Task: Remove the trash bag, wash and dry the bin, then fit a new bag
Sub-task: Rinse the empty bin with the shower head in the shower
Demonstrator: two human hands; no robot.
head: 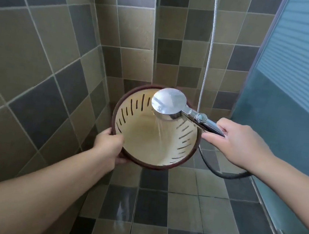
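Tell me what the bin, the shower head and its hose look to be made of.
Bin: apparently plastic, matte cream inside with a dark reddish rim; the neat moulded slots suggest it.
Shower head: chromed, mirror-bright with sharp reflections; whether metal or plated plastic underneath cannot be told.
Hose: looks like ribbed silver metal along the wall, though the loop near the right hand appears dark, perhaps shaded.

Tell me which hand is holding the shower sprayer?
The right hand holds the shower sprayer by its handle; the left hand grips the bin rim instead.
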